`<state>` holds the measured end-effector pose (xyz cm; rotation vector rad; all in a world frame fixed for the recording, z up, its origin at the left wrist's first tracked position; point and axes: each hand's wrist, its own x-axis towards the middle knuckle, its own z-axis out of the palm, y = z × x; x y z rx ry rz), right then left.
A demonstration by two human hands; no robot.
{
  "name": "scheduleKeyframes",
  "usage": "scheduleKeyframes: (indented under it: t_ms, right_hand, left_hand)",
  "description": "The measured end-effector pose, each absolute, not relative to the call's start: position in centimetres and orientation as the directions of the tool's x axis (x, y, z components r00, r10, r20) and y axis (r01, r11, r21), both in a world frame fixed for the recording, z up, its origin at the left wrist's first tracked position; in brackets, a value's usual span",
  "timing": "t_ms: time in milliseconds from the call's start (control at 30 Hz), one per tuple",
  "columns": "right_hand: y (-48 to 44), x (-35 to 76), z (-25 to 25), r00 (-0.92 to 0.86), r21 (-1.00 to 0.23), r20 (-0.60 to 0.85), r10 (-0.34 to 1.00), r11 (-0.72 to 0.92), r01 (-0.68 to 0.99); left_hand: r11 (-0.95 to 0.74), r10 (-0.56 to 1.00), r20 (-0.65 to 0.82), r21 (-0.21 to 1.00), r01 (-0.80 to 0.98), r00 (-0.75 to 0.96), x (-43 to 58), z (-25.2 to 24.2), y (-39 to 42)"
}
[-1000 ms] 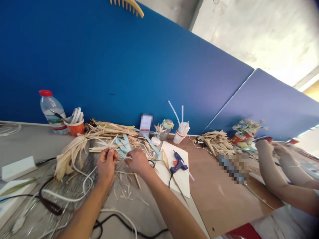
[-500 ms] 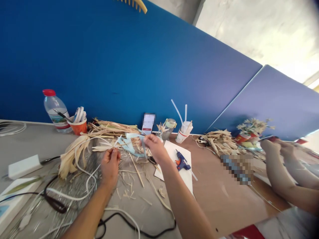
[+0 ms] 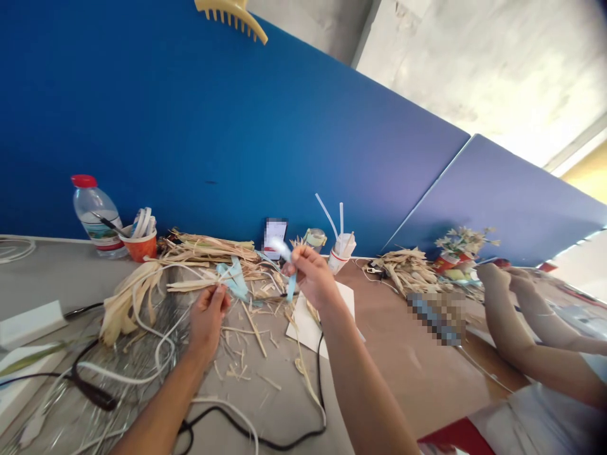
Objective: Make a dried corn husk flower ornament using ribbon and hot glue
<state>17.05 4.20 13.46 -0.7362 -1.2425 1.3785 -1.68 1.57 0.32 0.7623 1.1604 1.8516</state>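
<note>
A person's two bare hands work over a cluttered grey table, with an upright phone [image 3: 270, 232], its screen blurred out, as the landmark against a blue partition [image 3: 190, 114]. The right hand [image 3: 310, 275] is raised just nearer and to the right of the phone, its thumb and fingers closed on a pale blue strip [image 3: 291, 287]; one end hangs below the fingers, and a whitish blur, apparently the other end, overlaps the phone. The left hand [image 3: 208, 309] is nearer and to the left of the phone, thumb and fingertips pinched on a slender pale piece [image 3: 226, 277] too small to make out. A second pale blue piece [image 3: 239, 287] lies by those fingertips, nearer and left of the phone. Dried husks [image 3: 208, 245] are heaped left of the phone; farther left stand an orange cup [image 3: 142, 248] and a red-capped bottle [image 3: 100, 218]. Right of the phone is a white cup [image 3: 334, 261] holding two straws. Thin scraps [image 3: 237, 363] litter the tabletop nearer than the phone. Far to its right, a co-worker's bare arms [image 3: 505, 322] reach in near flowers [image 3: 465, 241].
</note>
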Motion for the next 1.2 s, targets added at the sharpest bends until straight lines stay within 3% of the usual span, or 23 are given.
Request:
scheduleKeyframes:
  t_ms: [233, 400, 467, 533, 633, 733, 867, 933, 1000, 1067, 1167, 1200]
  right_hand:
    - [3.2, 15.3, 6.4, -0.143, -0.918, -0.022, 0.989, -0.077, -0.388]
    - [2.8, 16.3, 5.2, -0.16, -0.921, -0.017, 0.987, -0.078, -0.382]
    - [2.5, 17.3, 5.5, -0.219, -0.963, 0.016, 0.976, -0.044, -0.266]
    - [2.3, 18.5, 5.8, -0.315, -0.998, 0.057, 0.947, 0.059, -0.003]
    - [2.5, 19.3, 6.4, -0.243, -0.835, 0.224, 0.944, 0.315, 0.451]
    - [3.3, 17.9, 6.6, -0.091, -0.665, 0.386, 0.918, 0.346, 0.662]
    - [4.6, 13.2, 5.4, -0.307, -0.488, 0.257, 0.917, 0.397, 0.777]
    - [5.2, 10.8, 4.2, -0.34, -0.346, 0.193, 0.92, 0.389, 0.854]
    - [5.5, 8.9, 3.1, -0.324, -0.276, 0.175, 0.93, 0.362, 0.89]
    - [5.9, 7.9, 2.4, -0.274, -0.374, 0.178, 0.945, 0.323, 0.869]
    - [6.7, 8.0, 2.9, -0.164, -0.736, 0.091, 0.982, 0.177, 0.654]
    - [6.9, 8.5, 3.6, -0.153, -0.807, 0.053, 0.987, 0.132, 0.576]
  left_hand:
    - [-0.231, 0.915, 0.063, 0.891, -0.39, -0.399, -1.6, 0.6, 1.3]
    - [-0.211, 0.93, 0.038, 0.869, -0.447, -0.366, -1.5, 0.5, 1.3]
    - [-0.213, 0.928, 0.034, 0.866, -0.452, -0.372, -1.5, 0.5, 1.4]
    - [-0.221, 0.924, 0.034, 0.861, -0.458, -0.381, -1.5, 0.4, 1.4]
    - [-0.226, 0.922, 0.034, 0.856, -0.466, -0.385, -1.7, 0.4, 1.5]
    - [-0.224, 0.92, 0.03, 0.859, -0.461, -0.391, -1.8, 0.3, 1.5]
    - [-0.226, 0.912, 0.032, 0.87, -0.437, -0.41, -1.9, 0.3, 1.5]
    - [-0.229, 0.909, 0.037, 0.877, -0.423, -0.416, -2.0, 0.4, 1.5]
    - [-0.232, 0.904, 0.042, 0.883, -0.408, -0.425, -2.1, 0.4, 1.5]
    - [-0.236, 0.9, 0.045, 0.887, -0.396, -0.434, -2.1, 0.5, 1.5]
    - [-0.241, 0.895, 0.045, 0.886, -0.397, -0.444, -2.1, 0.5, 1.5]
    - [-0.242, 0.895, 0.04, 0.881, -0.407, -0.444, -2.1, 0.5, 1.5]
